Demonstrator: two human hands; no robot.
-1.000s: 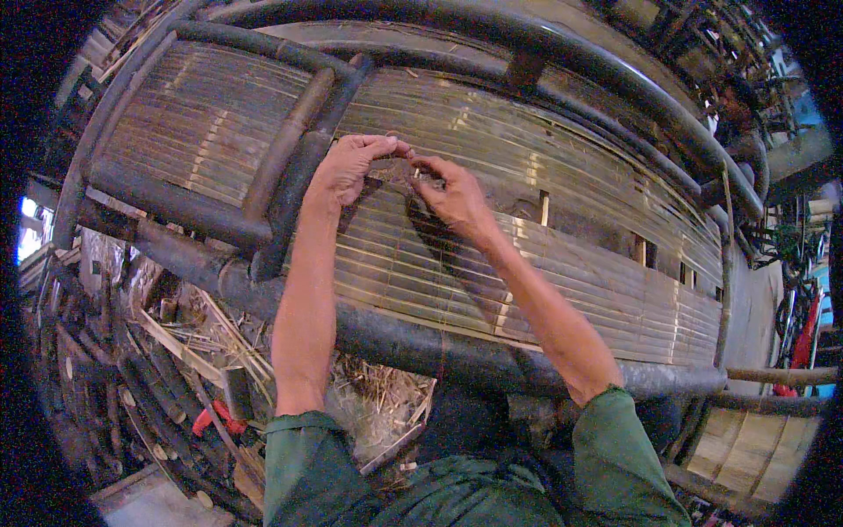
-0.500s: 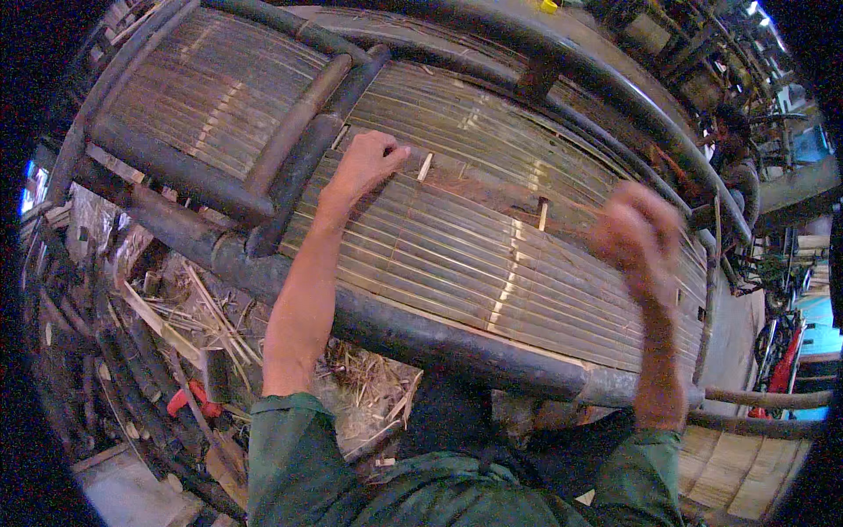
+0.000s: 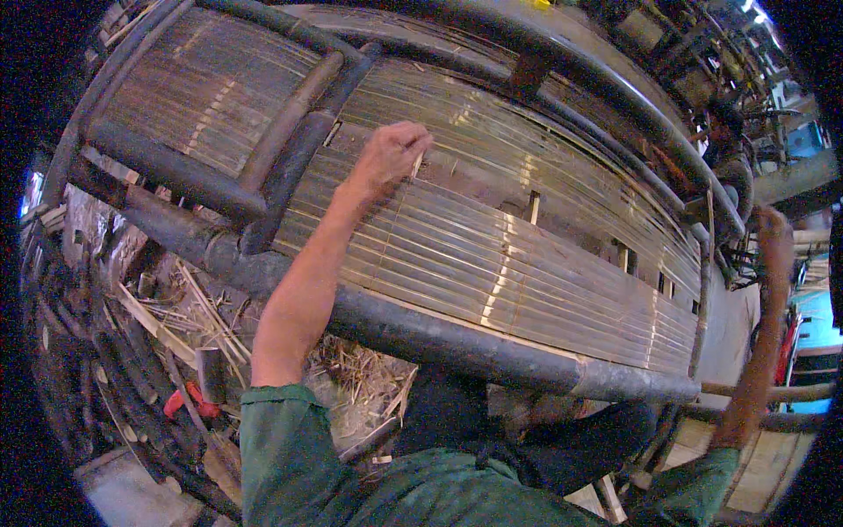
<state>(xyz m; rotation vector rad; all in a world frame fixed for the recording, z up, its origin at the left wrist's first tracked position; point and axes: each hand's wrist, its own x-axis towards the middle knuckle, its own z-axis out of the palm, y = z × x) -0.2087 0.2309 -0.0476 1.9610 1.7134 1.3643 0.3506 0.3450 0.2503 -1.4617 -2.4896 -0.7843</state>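
Observation:
My left hand [image 3: 389,160] is over the gap between two sections of the bamboo slat panel [image 3: 457,237]. Its fingers are pinched together beside a small pale peg; what they hold, if anything, is too small to make out. Far to the right, my right hand [image 3: 773,233] is raised beyond the panel's end, its fingers curled, and their contents do not show. Pale upright pegs such as this wooden peg [image 3: 533,207] stand along the gap. Dark round bamboo poles, among them the front pole [image 3: 457,338], frame the panel.
A smaller slatted section [image 3: 202,97] lies at the left behind a crossing pole [image 3: 290,123]. Stacked poles [image 3: 97,378], a red-handled tool [image 3: 193,402] and bamboo scraps [image 3: 360,378] are on the floor. Another person [image 3: 731,158] is at the far right.
My right hand has swung outward to the right, past the panel's end. My left hand has shifted slightly right, next to a peg. A thin reddish strand over the gap is now hard to see.

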